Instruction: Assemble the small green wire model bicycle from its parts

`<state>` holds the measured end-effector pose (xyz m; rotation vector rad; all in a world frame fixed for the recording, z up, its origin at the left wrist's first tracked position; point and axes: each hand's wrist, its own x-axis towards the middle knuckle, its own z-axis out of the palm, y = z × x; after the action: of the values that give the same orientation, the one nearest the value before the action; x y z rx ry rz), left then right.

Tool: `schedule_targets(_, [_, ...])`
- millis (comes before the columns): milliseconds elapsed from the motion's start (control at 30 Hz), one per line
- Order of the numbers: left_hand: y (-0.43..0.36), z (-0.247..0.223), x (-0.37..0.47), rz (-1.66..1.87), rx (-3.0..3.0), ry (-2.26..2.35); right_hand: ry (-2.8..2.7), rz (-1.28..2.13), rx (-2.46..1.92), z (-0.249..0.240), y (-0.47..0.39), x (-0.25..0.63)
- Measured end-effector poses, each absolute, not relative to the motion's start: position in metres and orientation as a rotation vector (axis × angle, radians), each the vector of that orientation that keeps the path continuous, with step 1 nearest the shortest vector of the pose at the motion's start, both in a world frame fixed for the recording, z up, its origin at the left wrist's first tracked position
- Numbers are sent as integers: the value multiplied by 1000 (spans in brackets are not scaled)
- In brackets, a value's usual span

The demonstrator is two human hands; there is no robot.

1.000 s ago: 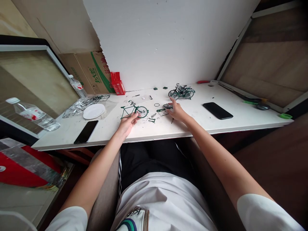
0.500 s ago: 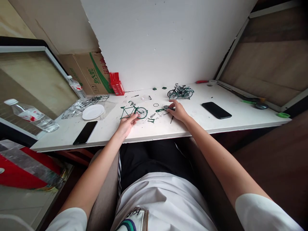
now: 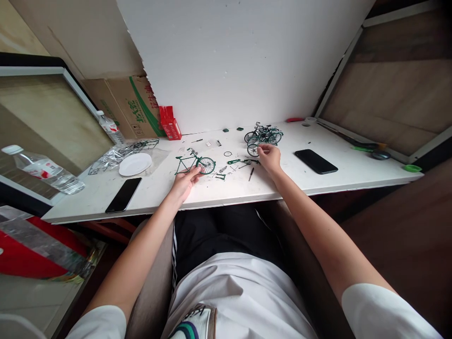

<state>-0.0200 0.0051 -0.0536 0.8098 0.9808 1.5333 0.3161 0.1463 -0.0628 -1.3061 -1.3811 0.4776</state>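
Note:
My left hand grips a green model bicycle by its lower front part; a wheel shows at its front and none at its rear. Pinched in my right hand is a small spoked wheel, held upright above the table. Between the hands lie loose green parts, a thin ring, a small green bracket-like piece and a thin dark rod. Several finished-looking model bicycles stand close together just beyond my right hand.
On the left of the white table are a black phone, a white plate and water bottles. A second phone lies to the right. At the back stand a red box and a white panel.
My right hand has risen from the loose parts and moved slightly right, now with a wheel in its fingers. My left hand keeps its hold on the model bicycle.

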Motion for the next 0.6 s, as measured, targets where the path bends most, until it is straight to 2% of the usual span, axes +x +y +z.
schedule_targets(333, [5, -53, -20, 1543, 794, 974, -1361, 409, -1477, -66, 147, 323])
schedule_targets(600, [7, -54, -23, 1544, 791, 965, -1392, 225, -1540, -79, 153, 325])
